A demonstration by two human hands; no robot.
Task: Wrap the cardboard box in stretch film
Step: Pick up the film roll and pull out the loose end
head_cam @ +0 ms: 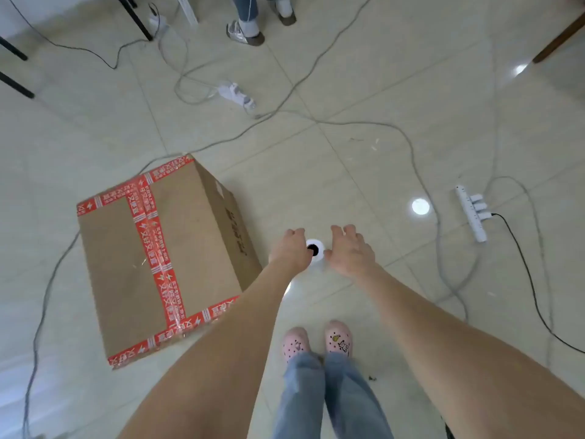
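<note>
I'm looking down at the floor (364,160) from the head view. The cardboard box (177,236) is sitting on the tiles left of centre, sealed with red printed tape (150,236) running along the top seam and both end edges. The stretch film roll (317,248) is standing upright on the floor just beside the box's right side, showing its white end and dark core hole. Both arms are reaching down to it. The left hand (291,250) is sitting over the roll's left rim with fingers curled; I can't tell whether it's actually gripping. The right hand (349,253) is hovering at the right rim, fingers loosely spread, thumb at the roll's edge, closing on nothing. Pink clogs (316,342) are standing just below the roll. A white power strip (471,213) is lying well to the right, and grey cables (421,185) are trailing across the tiles.
</note>
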